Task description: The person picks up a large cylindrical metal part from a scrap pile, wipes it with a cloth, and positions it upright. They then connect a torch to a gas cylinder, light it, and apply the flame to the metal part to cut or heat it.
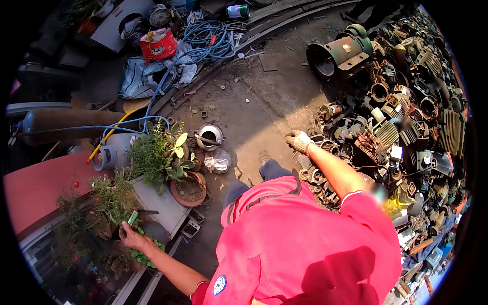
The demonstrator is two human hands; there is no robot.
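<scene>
At eight o'clock, the left hand [133, 237] pinches a green stick-shaped object [133, 218]; a loose pinch could drop it into the potted plants [113, 197]. The gloved right hand [299, 141] (grip: cannot tell) might snag on scrap motor parts [368, 145] toward three o'clock if brushed.

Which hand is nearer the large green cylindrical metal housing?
Right. In the picture, the right hand is below-left of the green housing; the left hand is much farther, lower left.
</scene>
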